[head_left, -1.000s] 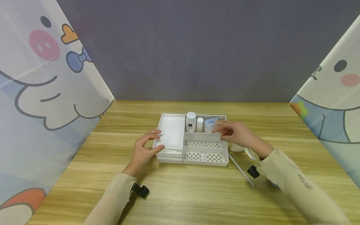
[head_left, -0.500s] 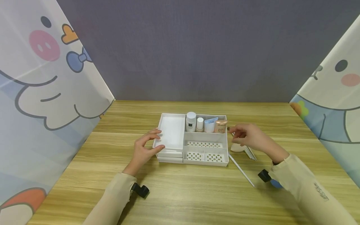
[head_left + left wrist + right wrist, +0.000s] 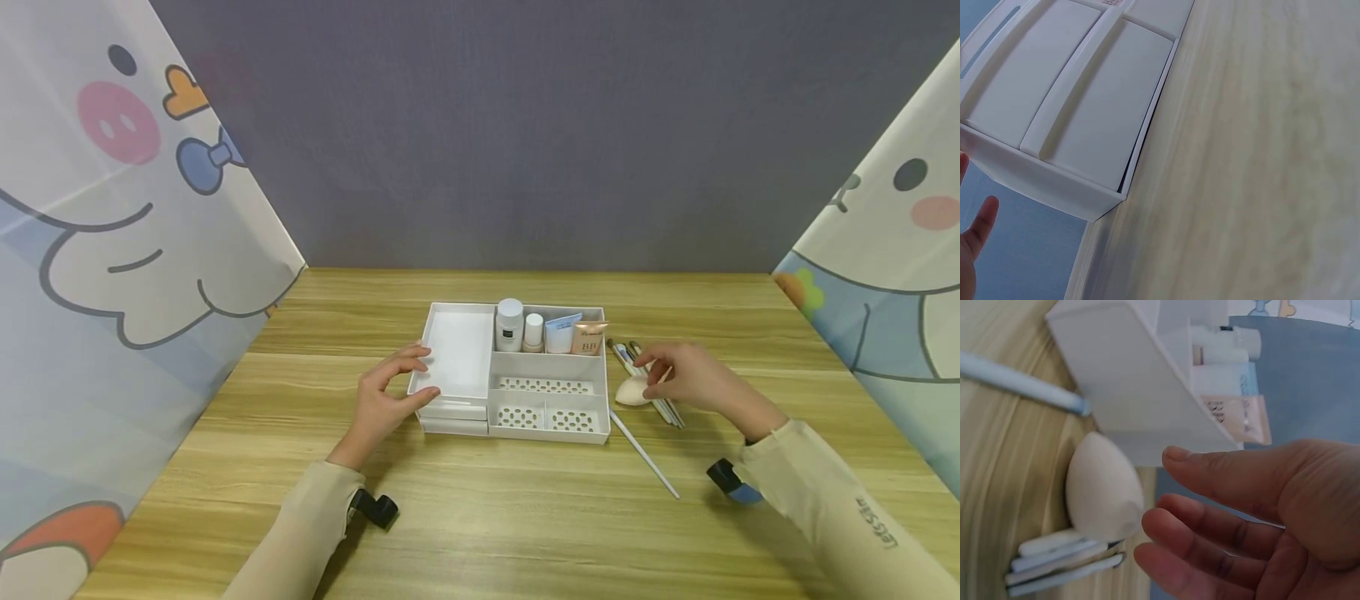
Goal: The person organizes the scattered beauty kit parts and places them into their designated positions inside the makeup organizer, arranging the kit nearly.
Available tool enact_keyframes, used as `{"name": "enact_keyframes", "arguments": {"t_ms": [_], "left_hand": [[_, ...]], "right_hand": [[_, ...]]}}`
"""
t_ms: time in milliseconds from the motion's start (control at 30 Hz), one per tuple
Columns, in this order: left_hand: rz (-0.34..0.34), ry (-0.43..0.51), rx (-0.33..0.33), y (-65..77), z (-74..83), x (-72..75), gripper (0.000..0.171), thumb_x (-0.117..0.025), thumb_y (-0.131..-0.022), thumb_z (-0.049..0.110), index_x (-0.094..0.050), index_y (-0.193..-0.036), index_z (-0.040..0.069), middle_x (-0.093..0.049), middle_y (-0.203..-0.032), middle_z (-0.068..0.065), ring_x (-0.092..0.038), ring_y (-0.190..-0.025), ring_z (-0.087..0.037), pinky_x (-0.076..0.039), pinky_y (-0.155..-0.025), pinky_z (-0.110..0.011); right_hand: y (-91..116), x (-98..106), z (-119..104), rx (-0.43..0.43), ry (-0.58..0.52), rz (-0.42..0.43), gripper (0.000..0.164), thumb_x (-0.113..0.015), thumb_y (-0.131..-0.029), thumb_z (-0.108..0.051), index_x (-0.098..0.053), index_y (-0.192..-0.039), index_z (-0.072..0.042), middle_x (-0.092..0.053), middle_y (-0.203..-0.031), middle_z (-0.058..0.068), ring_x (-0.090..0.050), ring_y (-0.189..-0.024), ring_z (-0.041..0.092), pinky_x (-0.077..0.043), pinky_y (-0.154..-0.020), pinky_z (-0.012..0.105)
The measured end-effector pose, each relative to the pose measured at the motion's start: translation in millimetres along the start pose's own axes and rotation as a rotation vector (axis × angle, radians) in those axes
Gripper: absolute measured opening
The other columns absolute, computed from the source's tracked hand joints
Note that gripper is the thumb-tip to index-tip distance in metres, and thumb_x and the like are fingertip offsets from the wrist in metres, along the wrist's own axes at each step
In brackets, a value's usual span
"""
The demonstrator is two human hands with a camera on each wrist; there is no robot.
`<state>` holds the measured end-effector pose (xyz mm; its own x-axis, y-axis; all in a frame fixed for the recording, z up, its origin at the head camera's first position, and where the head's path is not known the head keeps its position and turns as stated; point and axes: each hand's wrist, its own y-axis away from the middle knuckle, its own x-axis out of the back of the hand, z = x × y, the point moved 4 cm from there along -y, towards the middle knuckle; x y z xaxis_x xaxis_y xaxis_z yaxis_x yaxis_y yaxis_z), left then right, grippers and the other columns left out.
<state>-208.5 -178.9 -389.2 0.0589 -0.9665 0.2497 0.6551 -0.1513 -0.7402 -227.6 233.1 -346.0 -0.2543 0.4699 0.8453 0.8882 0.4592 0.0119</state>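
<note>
A white desktop organizer with drawers stands mid-table. Its back row holds a white bottle, a smaller white-capped bottle, a blue-white tube and a peach BB cream tube. My left hand lies against the organizer's left side, thumb and fingers spread. My right hand reaches over a cream egg-shaped makeup sponge. In the right wrist view, thumb and fingers stand apart with nothing between them, and the sponge lies just past the fingertips.
Several makeup brushes lie beside the sponge, partly under the right hand. One white stick-like handle slants toward the table's front. Part of a blue thing shows by the right wrist. The organizer's front compartments have perforated bottoms.
My right hand has moved from the peach BB cream tube in the organizer rightward and down to the sponge, leaving the tube upright in the back row. The left hand stays put.
</note>
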Motion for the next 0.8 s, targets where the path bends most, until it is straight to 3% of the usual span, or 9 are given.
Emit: {"name": "enact_keyframes", "arguments": {"t_ms": [167,267,400,500,633,800], "left_hand": [[-0.001,-0.010,0.033,0.0,1.7,-1.0,0.037,-0.080,-0.061,-0.024,-0.067,-0.090,-0.006,-0.067,-0.113,-0.029,-0.056,-0.121,-0.044,-0.044,-0.107,-0.030],[-0.010,-0.023,0.062,-3.8,13.5,-2.0,0.035,-0.078,-0.062,-0.026,-0.065,-0.089,-0.009,-0.065,-0.112,-0.031,-0.055,-0.119,-0.049,-0.045,-0.106,-0.029],[-0.007,-0.017,0.052,-3.4,12.3,-1.6,0.033,-0.080,-0.064,-0.022,-0.066,-0.090,-0.007,-0.066,-0.112,-0.029,-0.057,-0.121,-0.041,-0.045,-0.106,-0.028],[-0.002,-0.011,0.032,0.8,0.3,-0.9,0.035,-0.081,-0.063,-0.022,-0.067,-0.091,-0.005,-0.067,-0.114,-0.028,-0.057,-0.122,-0.041,-0.044,-0.107,-0.029],[-0.003,-0.017,0.039,0.9,0.0,-0.7,0.037,-0.080,-0.061,-0.024,-0.067,-0.091,-0.006,-0.066,-0.114,-0.029,-0.056,-0.121,-0.045,-0.044,-0.106,-0.029],[-0.005,-0.012,0.023,0.5,0.3,-0.3,0.035,-0.081,-0.064,-0.018,-0.068,-0.092,-0.002,-0.067,-0.115,-0.025,-0.057,-0.124,-0.033,-0.044,-0.106,-0.029]], "right_hand": [[-1,-1,9,-0.017,0.016,-0.015,0.042,-0.081,-0.078,-0.006,-0.064,-0.113,0.009,-0.066,-0.084,0.003,-0.060,-0.070,0.016,-0.051,-0.059,0.032],[-2,-2,14,-0.019,0.020,-0.020,0.043,-0.083,-0.076,-0.006,-0.064,-0.112,0.009,-0.066,-0.087,0.008,-0.062,-0.072,0.019,-0.053,-0.062,0.034],[-5,-5,19,-0.016,0.008,-0.039,0.043,-0.083,-0.075,-0.005,-0.064,-0.111,0.008,-0.066,-0.091,0.012,-0.065,-0.074,0.024,-0.055,-0.064,0.038],[-7,-7,22,-0.012,0.005,-0.048,0.042,-0.084,-0.073,-0.003,-0.065,-0.109,0.006,-0.066,-0.092,0.014,-0.068,-0.075,0.027,-0.056,-0.064,0.039],[-10,-10,24,-0.015,0.026,-0.043,0.042,-0.086,-0.070,-0.003,-0.065,-0.107,0.002,-0.065,-0.093,0.014,-0.068,-0.075,0.025,-0.056,-0.064,0.039],[-14,-13,26,-0.012,0.057,-0.031,0.044,-0.087,-0.067,-0.003,-0.065,-0.105,0.000,-0.065,-0.089,0.010,-0.065,-0.075,0.022,-0.053,-0.065,0.038]]}}
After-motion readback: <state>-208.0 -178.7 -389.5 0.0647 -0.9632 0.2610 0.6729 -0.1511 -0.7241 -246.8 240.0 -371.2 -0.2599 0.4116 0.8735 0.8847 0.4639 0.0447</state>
